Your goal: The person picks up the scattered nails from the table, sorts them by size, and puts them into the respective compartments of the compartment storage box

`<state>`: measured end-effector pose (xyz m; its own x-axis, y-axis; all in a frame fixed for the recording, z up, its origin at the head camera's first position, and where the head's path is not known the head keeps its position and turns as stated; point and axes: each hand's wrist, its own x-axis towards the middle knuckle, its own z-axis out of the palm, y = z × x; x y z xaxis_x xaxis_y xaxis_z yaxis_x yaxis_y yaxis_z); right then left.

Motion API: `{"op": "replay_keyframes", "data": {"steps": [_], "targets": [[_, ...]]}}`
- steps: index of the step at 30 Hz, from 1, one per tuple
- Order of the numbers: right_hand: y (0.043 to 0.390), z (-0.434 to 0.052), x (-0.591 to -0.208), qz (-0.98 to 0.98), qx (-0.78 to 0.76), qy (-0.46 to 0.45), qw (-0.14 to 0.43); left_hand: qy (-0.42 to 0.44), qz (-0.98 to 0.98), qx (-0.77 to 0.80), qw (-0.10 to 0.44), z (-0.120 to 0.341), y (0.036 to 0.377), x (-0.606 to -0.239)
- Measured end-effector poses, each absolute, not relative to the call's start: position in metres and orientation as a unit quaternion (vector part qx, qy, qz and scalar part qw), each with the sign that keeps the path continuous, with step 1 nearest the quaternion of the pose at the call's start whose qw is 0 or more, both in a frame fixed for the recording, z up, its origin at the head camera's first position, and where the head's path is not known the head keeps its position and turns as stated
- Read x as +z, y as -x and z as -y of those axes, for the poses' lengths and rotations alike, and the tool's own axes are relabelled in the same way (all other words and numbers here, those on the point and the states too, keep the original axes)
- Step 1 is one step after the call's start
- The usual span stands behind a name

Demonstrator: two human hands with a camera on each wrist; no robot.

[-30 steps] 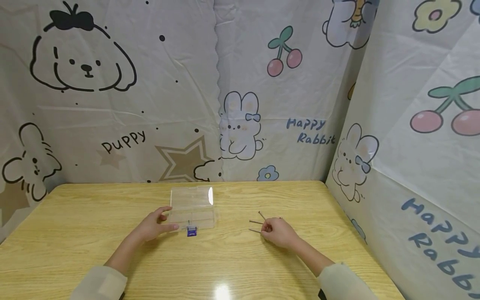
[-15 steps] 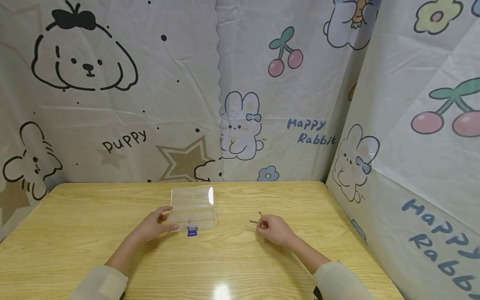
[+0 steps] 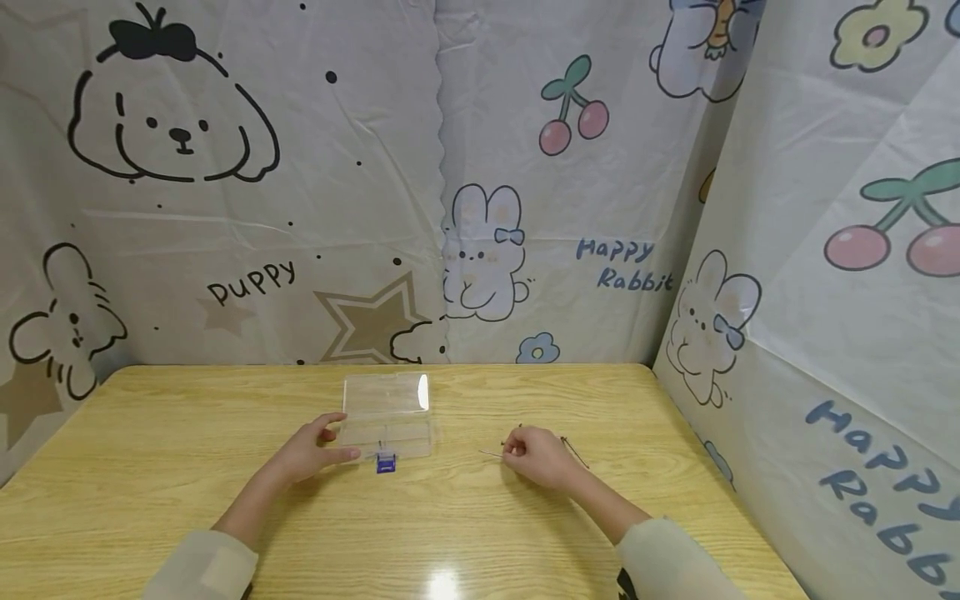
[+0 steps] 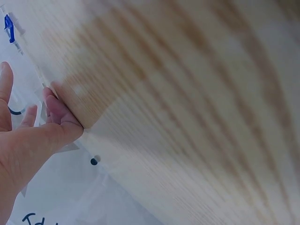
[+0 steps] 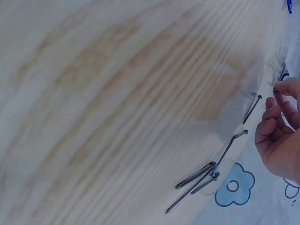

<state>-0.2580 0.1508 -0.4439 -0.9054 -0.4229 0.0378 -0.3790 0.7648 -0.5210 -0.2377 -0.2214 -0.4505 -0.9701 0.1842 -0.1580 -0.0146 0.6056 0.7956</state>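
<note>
A clear plastic box point(image 3: 386, 398) lies flat on the wooden table point(image 3: 172, 467), lid open, with a blue latch point(image 3: 386, 463) at its near edge. My left hand point(image 3: 309, 452) rests at the box's left end, its fairly straight fingers point(image 4: 56, 110) touching the edge. My right hand point(image 3: 538, 458) is right of the box with its fingers point(image 5: 272, 119) curled, pinching a thin nail point(image 3: 489, 454) that sticks out to the left. A loose nail point(image 5: 251, 108) lies just beside the fingers. Several more nails point(image 5: 199, 182) lie behind the hand.
Printed cloth walls point(image 3: 480, 208) close off the table at the back and along the right side point(image 3: 825, 333). Bare wood stretches to the left and in front of both hands. A light glare point(image 3: 444, 583) marks the near edge.
My right hand has slid left and slightly away from me, the thin nail moving with it, which uncovers the nails lying to its right. The left hand and box have stayed put.
</note>
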Motion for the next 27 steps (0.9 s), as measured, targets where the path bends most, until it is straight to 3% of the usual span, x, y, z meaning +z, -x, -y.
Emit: {"op": "replay_keyframes", "data": {"steps": [27], "targets": [[0.263, -0.117, -0.434, -0.934, -0.262, 0.238, 0.054, -0.050, -0.890, 0.439, 0.110, 0.220, 0.237, -0.450]]}}
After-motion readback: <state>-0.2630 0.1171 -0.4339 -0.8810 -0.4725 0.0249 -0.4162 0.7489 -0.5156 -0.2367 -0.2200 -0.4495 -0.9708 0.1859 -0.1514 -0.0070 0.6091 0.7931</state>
